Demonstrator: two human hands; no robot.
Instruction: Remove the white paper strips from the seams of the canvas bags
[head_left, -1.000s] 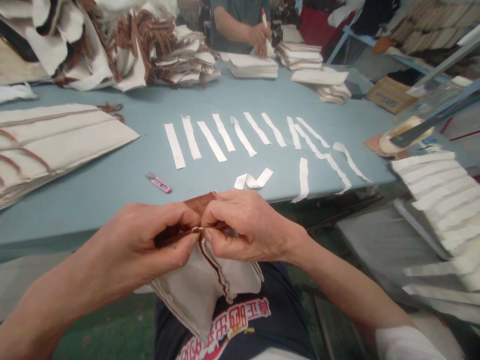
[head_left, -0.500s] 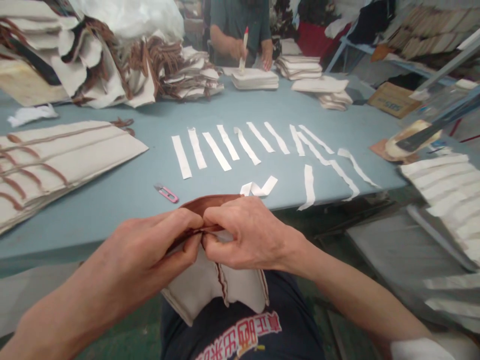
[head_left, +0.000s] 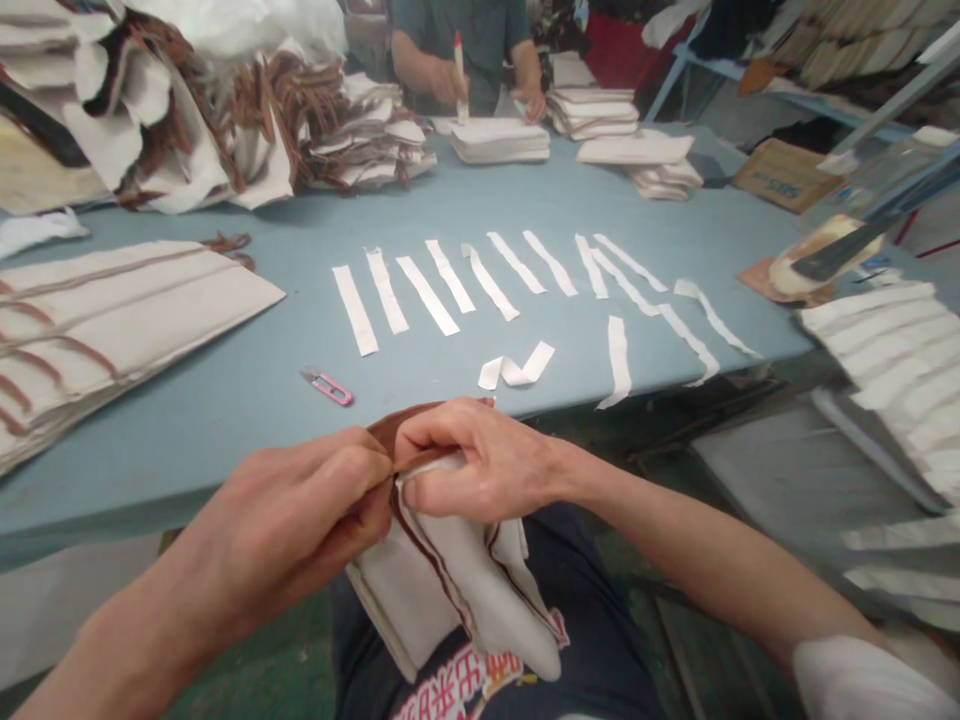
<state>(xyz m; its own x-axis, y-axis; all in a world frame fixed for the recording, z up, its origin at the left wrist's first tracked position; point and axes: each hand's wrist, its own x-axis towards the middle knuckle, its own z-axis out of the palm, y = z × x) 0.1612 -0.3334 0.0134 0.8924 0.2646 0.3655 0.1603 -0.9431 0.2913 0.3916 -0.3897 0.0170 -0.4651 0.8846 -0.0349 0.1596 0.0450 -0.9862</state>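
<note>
A cream fabric piece (head_left: 457, 560) with brown edging hangs over the lap, its top near the table's front edge. My left hand (head_left: 307, 510) pinches the brown edge at the piece's upper left. Right beside it, my right hand (head_left: 480, 460) grips the same edge, thumb on the cream side and fingers curled over the brown band. The fingertips of both hands nearly meet. Beyond the hands, a curled white strip (head_left: 517, 370) and pink thread snips (head_left: 328, 387) lie on the blue table (head_left: 300, 340).
Several white strips (head_left: 427, 295) lie in a row mid-table. Striped cream panels (head_left: 135, 320) are at left, brown-trimmed piles (head_left: 262, 130) behind. Across the table a person (head_left: 465, 60) holds a brush over stacked pieces (head_left: 499, 142). A cardboard box (head_left: 784, 182) is at right.
The hands have shifted slightly left along the brown edge. The cream piece now hangs lower and is turned, showing more of its brown seams. The view has moved a little.
</note>
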